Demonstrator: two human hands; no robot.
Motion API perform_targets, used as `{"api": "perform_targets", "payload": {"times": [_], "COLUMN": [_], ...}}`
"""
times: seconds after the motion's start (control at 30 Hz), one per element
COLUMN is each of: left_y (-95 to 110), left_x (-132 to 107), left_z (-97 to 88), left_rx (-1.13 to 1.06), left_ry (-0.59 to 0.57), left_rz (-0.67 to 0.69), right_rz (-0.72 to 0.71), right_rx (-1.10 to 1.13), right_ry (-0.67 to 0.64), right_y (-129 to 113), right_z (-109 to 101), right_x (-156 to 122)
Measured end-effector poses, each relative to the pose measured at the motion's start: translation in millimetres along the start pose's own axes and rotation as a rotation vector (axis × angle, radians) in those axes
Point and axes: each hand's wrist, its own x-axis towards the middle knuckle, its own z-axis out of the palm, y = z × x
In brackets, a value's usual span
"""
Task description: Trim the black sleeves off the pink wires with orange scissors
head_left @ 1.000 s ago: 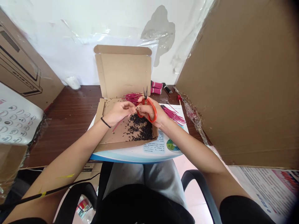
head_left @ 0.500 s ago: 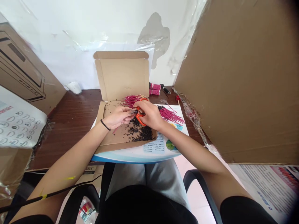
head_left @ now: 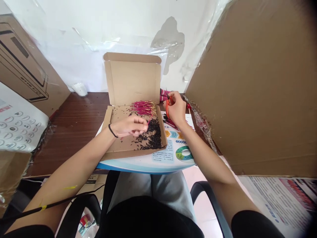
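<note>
My left hand (head_left: pixel 130 126) hangs over an open cardboard box (head_left: pixel 132 79), its fingertips pinching a thin pink wire (head_left: pixel 148 122) just above a heap of black cut bits (head_left: pixel 150 137). A bundle of pink wires with gold tips (head_left: pixel 145 107) lies in the box behind that hand. My right hand (head_left: pixel 177 109) is at the box's right side, holding orange-handled scissors (head_left: pixel 167 107), their blades mostly hidden by my fingers. A few dark-ended pink wires (head_left: pixel 169 122) lie beneath this hand.
The box rests on a printed sheet (head_left: pixel 173 148) over my lap, on a dark wooden desk (head_left: pixel 79 132). Tied pink wire bundles (head_left: pixel 164 95) lie at the back. Tall cardboard panels (head_left: pixel 252 86) stand to the right, and another box (head_left: pixel 24 62) stands to the left.
My right hand has moved up and to the right with the scissors, away from my left hand. The wires once lying at the right have mostly gone from view beneath it.
</note>
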Motion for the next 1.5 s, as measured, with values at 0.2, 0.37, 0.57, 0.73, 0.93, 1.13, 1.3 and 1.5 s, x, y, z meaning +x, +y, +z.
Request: {"api": "perform_targets", "payload": {"times": [0.2, 0.37, 0.57, 0.73, 0.93, 1.13, 1.3, 1.5], "left_y": [11, 11, 1, 0, -5, -15, -14, 30], "left_x": [-2, -2, 2, 4, 9, 16, 19, 39], "left_z": [-18.3, -22.7, -30.3, -28.1, -18.0, -13.3, -7.6, -21.8], "left_rx": [-0.157, -0.098, -0.06, -0.064, 0.031, 0.059, 0.371, 0.46], "left_ry": [0.174, 0.245, 0.184, 0.254, 0.53, 0.614, 0.699, 0.726], "left_rz": [-0.016, -0.077, -0.054, 0.015, 0.273, 0.438, 0.602, 0.504], "right_rz": [-0.134, -0.145, 0.009, 0.148, 0.275, 0.371, 0.382, 0.398], "right_rx": [0.027, 0.032, 0.357, 0.587, 0.605, 0.8, 0.797, 0.799], "right_ry": [-0.287, -0.283, -0.404, -0.511, -0.363, -0.373, -0.408, -0.193], "right_y": [-8, -19, -23, -26, -33, -37, -37, -30], "right_z": [12, 19, 23, 27, 24, 25, 27, 25], "right_x": [-13, -26, -31, -33, -33, -34, -35, -25]}}
